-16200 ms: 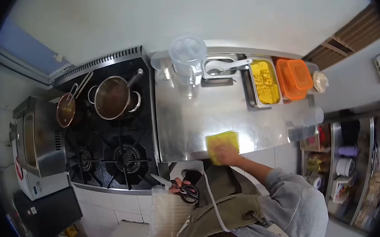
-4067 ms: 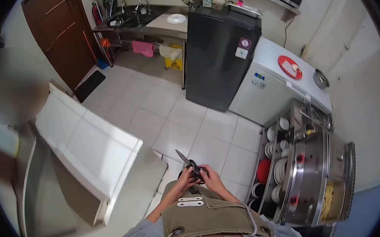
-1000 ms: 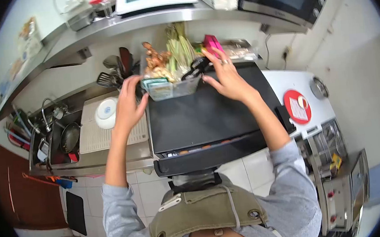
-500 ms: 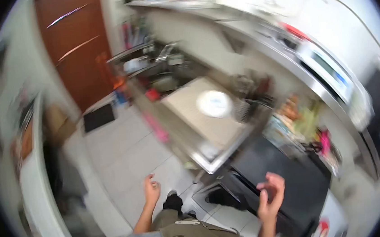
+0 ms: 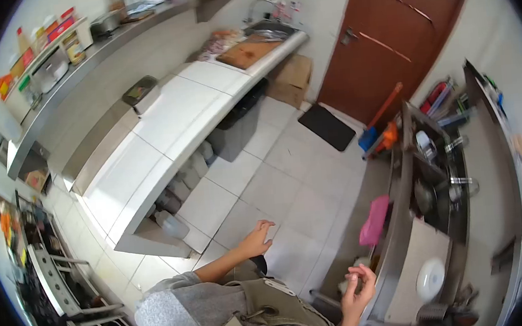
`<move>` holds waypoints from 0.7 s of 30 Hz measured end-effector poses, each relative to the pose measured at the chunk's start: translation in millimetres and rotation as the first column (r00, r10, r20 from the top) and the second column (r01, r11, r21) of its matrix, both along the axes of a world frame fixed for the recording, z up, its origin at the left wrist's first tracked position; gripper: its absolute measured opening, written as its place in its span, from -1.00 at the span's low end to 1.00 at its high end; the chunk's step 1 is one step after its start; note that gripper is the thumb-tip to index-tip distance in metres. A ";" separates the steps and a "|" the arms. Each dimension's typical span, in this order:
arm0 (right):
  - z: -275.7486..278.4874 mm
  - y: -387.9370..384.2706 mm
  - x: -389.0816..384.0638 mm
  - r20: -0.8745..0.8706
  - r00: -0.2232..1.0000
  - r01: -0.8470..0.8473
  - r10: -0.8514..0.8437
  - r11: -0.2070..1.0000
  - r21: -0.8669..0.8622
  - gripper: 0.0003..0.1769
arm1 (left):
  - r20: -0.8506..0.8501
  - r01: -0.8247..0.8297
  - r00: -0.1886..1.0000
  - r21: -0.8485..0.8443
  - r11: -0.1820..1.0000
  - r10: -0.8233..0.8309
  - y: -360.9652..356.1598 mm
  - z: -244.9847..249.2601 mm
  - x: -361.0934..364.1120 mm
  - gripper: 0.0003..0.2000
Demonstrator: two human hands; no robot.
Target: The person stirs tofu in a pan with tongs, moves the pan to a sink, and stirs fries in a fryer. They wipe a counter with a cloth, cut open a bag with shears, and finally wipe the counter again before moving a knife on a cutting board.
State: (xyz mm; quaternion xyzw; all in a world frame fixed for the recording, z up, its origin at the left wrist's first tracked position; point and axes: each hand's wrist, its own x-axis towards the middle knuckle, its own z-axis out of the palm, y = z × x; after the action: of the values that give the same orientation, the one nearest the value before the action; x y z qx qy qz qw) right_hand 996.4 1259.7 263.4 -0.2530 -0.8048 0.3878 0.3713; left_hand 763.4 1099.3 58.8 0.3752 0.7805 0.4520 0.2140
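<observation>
My left hand (image 5: 257,238) hangs in front of me above the tiled floor (image 5: 282,192), its fingers apart and bare of anything. At the lower right my right hand (image 5: 357,288) is raised beside the metal sink counter, fingers loosely curled and apart, holding nothing. A pink cloth (image 5: 375,221) hangs on the counter's front near that hand. Farther right, a round white plate or lid (image 5: 431,279) lies on a beige mat (image 5: 415,254) on the counter. Neither hand touches anything I can see.
A white tiled counter (image 5: 176,111) runs along the left, with a lidded container (image 5: 141,94) and a wooden board (image 5: 249,53) on it. Beneath stand a grey bin (image 5: 237,134) and bottles (image 5: 171,224). A black mat (image 5: 327,127) lies before the brown door (image 5: 387,40).
My view has swung left, so the white counter now fills the left side and the door and sink have shifted right. Both hands remain free of objects.
</observation>
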 end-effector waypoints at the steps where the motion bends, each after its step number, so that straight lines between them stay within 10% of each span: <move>1: 1.3 9.0 -22.1 -0.020 1.000 -0.023 0.023 1.000 -0.015 -0.75 | -0.015 -0.083 0.996 -0.016 0.996 0.082 -2.4 -6.0 -20.2 -0.47; 8: 2.4 40.3 -191.6 0.009 0.969 -0.246 0.249 0.954 0.170 -0.81 | -0.181 -0.419 0.885 0.093 0.903 0.429 -20.7 32.5 -155.9 -0.52; 15: 0.3 15.7 -338.6 0.075 0.792 -0.610 0.607 0.776 0.162 -0.83 | 0.007 -0.665 0.739 0.165 0.728 0.673 -78.8 54.8 -211.6 -0.58; 21: -7.8 15.3 -454.2 0.168 0.635 -0.772 0.754 0.624 0.120 -0.83 | 0.248 -0.920 0.357 0.261 0.293 0.901 -150.8 21.0 -271.1 -0.63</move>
State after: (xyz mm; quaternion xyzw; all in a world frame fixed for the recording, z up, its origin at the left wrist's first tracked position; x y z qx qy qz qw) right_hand 542.3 1275.1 255.6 0.1279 -0.8853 0.4206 0.1517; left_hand 492.3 948.5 79.8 -0.1137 0.7522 0.6357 -0.1310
